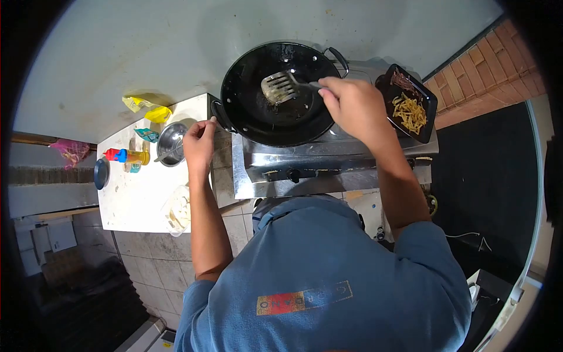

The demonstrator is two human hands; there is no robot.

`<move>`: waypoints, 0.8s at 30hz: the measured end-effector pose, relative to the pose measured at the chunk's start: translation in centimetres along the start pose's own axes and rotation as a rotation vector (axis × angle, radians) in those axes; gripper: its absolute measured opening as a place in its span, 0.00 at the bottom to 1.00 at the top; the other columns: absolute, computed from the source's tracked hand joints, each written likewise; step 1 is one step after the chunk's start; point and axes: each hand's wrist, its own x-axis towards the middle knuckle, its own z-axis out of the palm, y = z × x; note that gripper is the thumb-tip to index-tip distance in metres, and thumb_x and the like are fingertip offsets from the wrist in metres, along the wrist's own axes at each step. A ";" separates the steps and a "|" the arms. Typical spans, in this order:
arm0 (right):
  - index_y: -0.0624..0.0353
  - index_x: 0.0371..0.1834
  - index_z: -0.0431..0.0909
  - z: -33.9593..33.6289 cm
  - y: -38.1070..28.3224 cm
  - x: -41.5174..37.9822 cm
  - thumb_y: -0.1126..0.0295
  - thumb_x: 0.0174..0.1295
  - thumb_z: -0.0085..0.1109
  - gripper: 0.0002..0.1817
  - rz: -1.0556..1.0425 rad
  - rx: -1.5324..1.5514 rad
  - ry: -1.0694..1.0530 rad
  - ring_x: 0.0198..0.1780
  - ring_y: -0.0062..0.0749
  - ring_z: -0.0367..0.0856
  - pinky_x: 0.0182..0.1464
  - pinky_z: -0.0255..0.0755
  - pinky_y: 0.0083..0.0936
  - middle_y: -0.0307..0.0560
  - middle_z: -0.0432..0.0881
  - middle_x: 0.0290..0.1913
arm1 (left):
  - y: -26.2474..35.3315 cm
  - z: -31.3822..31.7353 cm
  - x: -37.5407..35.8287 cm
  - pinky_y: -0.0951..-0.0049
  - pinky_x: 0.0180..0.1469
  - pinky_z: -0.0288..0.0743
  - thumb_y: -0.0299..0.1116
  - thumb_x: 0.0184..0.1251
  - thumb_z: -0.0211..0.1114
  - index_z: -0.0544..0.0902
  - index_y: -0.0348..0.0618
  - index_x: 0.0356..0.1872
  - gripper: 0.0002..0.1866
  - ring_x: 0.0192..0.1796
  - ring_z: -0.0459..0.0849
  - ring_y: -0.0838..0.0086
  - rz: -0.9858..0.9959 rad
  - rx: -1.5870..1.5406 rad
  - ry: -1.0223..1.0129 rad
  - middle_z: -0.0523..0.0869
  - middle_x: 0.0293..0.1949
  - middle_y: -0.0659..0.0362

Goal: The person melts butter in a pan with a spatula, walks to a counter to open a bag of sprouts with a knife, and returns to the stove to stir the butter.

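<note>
The right hand (352, 105) is gripping the handle of a slotted metal spatula (280, 88), fingers wrapped fully round it, and the blade is resting inside the round black wok (275, 94), near the middle of the pan. The left hand (199, 141) is closing on the wok's near-side handle (217, 114) at the rim, fingers curled together; whether they are fully pinching it cannot be told. The wok is sitting on a stainless-steel gas stove (305, 167) with control knobs facing the person. Just right of the wok, a black rectangular tray (409, 101) is lying on the stove top, holding pale yellow strips of food and some darker pieces. Left of the stove, a white countertop (135, 193) is carrying a small steel bowl (171, 142) with a utensil leaning in it, a yellow bottle with a red-and-blue cap (126, 156) lying on its side, yellow and teal packets (146, 111), a dark round lid (101, 173) at the edge, and a clear bag (179, 211) of pale contents. Nothing is obstructing either hand. The floor behind is grey concrete; brick paving is showing at upper right.
</note>
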 end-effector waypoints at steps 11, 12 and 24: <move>0.57 0.40 0.82 1.8 0.3 -0.8 0.66 0.59 0.57 0.10 0.101 -0.076 0.075 0.32 0.48 0.82 0.34 0.75 0.37 0.50 0.83 0.30 | -0.1 0.2 0.8 0.82 0.33 0.65 0.39 0.62 0.65 0.83 0.33 0.32 0.15 0.29 0.71 0.84 -0.018 0.020 0.000 0.80 0.25 0.64; 0.57 0.40 0.82 1.7 0.3 -0.8 0.66 0.59 0.56 0.10 0.136 -0.082 0.130 0.32 0.47 0.81 0.33 0.75 0.37 0.51 0.83 0.31 | -0.3 0.2 0.8 0.82 0.33 0.65 0.39 0.63 0.65 0.83 0.33 0.32 0.15 0.29 0.71 0.84 -0.018 0.007 0.008 0.80 0.25 0.64; 0.57 0.37 0.81 3.2 0.9 0.1 0.66 0.60 0.54 0.09 0.147 -0.188 0.004 0.32 0.49 0.81 0.34 0.75 0.41 0.51 0.82 0.30 | -0.1 0.7 0.8 0.83 0.32 0.64 0.36 0.63 0.65 0.82 0.33 0.31 0.13 0.29 0.71 0.85 0.012 -0.070 0.044 0.80 0.25 0.65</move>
